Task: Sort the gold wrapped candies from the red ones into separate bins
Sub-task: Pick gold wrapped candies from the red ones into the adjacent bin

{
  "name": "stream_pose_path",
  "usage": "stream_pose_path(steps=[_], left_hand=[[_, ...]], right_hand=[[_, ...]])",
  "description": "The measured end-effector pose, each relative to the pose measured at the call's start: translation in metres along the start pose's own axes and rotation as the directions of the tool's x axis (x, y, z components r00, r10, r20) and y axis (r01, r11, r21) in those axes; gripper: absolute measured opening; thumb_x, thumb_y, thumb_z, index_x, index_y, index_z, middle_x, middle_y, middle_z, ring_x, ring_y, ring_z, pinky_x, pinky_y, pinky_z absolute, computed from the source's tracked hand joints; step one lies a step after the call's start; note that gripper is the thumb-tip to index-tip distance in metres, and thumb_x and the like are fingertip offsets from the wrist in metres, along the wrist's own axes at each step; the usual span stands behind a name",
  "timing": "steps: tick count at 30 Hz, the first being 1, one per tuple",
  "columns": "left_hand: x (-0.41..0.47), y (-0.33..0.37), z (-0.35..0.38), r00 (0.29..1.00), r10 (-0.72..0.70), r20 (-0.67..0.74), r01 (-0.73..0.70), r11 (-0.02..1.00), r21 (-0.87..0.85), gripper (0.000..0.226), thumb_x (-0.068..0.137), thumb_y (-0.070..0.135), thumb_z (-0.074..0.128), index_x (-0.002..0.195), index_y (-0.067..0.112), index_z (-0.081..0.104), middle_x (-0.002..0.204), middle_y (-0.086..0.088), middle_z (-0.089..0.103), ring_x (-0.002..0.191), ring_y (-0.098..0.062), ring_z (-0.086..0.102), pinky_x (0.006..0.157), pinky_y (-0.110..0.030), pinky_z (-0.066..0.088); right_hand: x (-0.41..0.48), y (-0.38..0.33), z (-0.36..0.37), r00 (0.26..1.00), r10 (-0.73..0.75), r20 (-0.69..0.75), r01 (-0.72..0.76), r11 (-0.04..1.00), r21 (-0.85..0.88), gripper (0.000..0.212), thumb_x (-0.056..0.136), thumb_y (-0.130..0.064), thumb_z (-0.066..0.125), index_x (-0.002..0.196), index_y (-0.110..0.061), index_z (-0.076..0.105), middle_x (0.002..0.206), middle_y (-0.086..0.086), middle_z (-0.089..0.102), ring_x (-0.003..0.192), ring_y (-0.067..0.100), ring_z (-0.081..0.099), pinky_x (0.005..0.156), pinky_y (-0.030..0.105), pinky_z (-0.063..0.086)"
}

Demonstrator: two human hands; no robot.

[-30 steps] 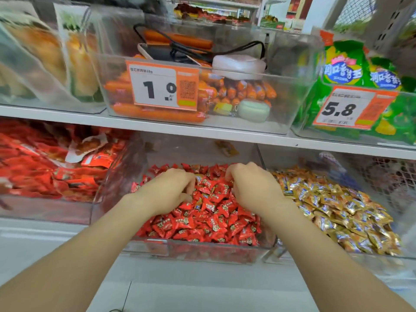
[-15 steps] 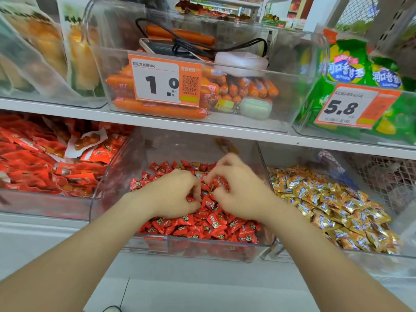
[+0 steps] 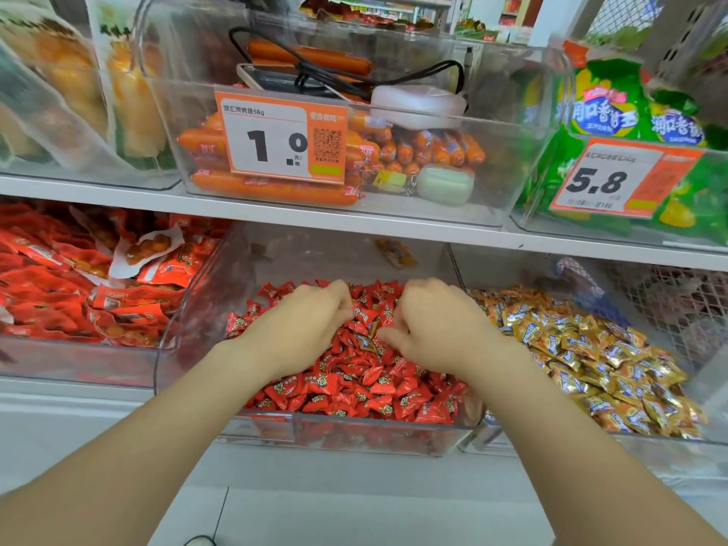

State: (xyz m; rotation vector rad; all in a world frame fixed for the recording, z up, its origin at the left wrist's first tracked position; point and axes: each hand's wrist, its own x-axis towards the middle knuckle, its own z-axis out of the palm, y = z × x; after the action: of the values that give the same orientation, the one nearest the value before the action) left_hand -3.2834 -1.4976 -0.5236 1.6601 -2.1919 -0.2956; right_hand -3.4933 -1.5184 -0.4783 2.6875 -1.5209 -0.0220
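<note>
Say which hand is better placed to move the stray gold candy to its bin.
Likely the right hand: its thumb is beside the gold candy, and the gold bin stands on that side, away from the left hand.

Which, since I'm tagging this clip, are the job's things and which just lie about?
Job: left hand, right hand, red candies, stray gold candy among them, gold candies, red bin, gold bin.
Lying about: sausages, price tags, green bags, red packs, phone.
</note>
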Motion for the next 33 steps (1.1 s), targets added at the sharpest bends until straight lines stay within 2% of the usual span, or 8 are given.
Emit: stream_pose_path(steps=[3,6,10,14,19,25,30,33], left_hand=[[0.004,0.002,0.007,0.996,0.082,0.024,-0.084,0.995,0.048,0.019,0.107,0.021,0.052,0.117,0.034,0.062,0.095,0.011,0.062,0.091,-0.014,0.063,0.08,-0.043,0.055],[0.006,0.009,0.01,0.995,0.052,0.082,-0.057,0.997,0.056,0.012,0.106,0.035,0.052,0.11,0.034,0.063,0.079,0.012,0.058,0.078,-0.014,0.058,0.069,-0.037,0.051],[0.006,0.016,0.014,0.991,0.044,0.13,-0.065,0.984,0.164,0.023,0.095,0.045,0.066,0.118,0.04,0.065,0.079,0.015,0.054,0.084,-0.017,0.058,0.065,-0.03,0.041],[0.007,0.011,0.013,0.991,0.035,0.131,-0.058,0.982,0.178,0.033,0.095,0.052,0.066,0.127,0.043,0.069,0.111,0.012,0.07,0.105,-0.015,0.065,0.07,-0.03,0.045],[0.004,0.011,0.009,0.989,0.051,0.139,-0.057,0.998,0.041,0.02,0.088,0.047,0.058,0.094,0.039,0.076,0.085,0.019,0.068,0.081,-0.004,0.064,0.07,-0.035,0.058],[0.004,0.007,-0.014,0.986,-0.129,-0.11,0.125,0.991,-0.045,0.035,0.085,0.041,0.038,0.061,0.016,0.045,0.057,-0.002,0.051,0.061,-0.024,0.054,0.054,-0.032,0.035],[0.004,-0.008,-0.015,0.956,-0.264,-0.124,0.259,0.964,-0.058,0.061,0.103,0.059,0.044,0.062,0.014,0.044,0.058,-0.006,0.056,0.061,-0.031,0.058,0.059,-0.038,0.045],[0.007,-0.022,-0.008,0.956,-0.287,-0.067,0.284,0.958,-0.047,0.048,0.105,0.045,0.055,0.072,0.011,0.048,0.069,-0.008,0.062,0.069,-0.033,0.062,0.065,-0.042,0.052]], right_hand=[[0.012,-0.002,0.006,0.997,-0.019,-0.076,0.03,0.988,0.151,0.016,0.093,-0.044,0.072,0.094,-0.028,0.075,0.104,-0.002,0.065,0.105,0.025,0.064,0.088,0.041,0.055],[0.02,-0.004,0.019,1.0,0.001,0.025,-0.005,0.989,0.146,0.024,0.094,-0.039,0.069,0.111,-0.024,0.075,0.109,0.001,0.07,0.105,0.028,0.067,0.087,0.043,0.058],[0.026,-0.003,0.028,0.998,0.057,0.02,-0.06,0.984,0.169,0.017,0.096,-0.033,0.069,0.108,-0.022,0.076,0.102,0.001,0.073,0.096,0.028,0.07,0.083,0.043,0.059],[0.029,-0.003,0.035,0.992,0.12,0.026,-0.122,0.965,0.23,0.019,0.095,-0.04,0.073,0.097,-0.022,0.076,0.09,0.0,0.073,0.086,0.025,0.071,0.078,0.041,0.06],[0.033,-0.006,0.035,0.984,0.178,0.03,-0.176,0.919,0.352,0.011,0.09,-0.026,0.074,0.081,-0.026,0.079,0.083,-0.001,0.075,0.081,0.023,0.071,0.076,0.042,0.062],[0.029,-0.008,0.014,0.915,0.402,-0.035,-0.305,0.747,0.591,0.029,0.083,-0.035,0.068,0.076,-0.006,0.066,0.077,0.009,0.07,0.077,0.031,0.065,0.071,0.041,0.059],[0.032,-0.009,0.01,0.895,0.444,-0.035,-0.261,0.587,0.767,0.018,0.078,-0.032,0.071,0.077,-0.018,0.061,0.071,-0.003,0.071,0.07,0.021,0.066,0.064,0.032,0.053],[0.035,-0.009,0.013,0.913,0.408,-0.023,-0.205,0.507,0.837,0.012,0.088,-0.023,0.062,0.08,-0.023,0.071,0.066,-0.001,0.072,0.061,0.017,0.059,0.062,0.026,0.044]])
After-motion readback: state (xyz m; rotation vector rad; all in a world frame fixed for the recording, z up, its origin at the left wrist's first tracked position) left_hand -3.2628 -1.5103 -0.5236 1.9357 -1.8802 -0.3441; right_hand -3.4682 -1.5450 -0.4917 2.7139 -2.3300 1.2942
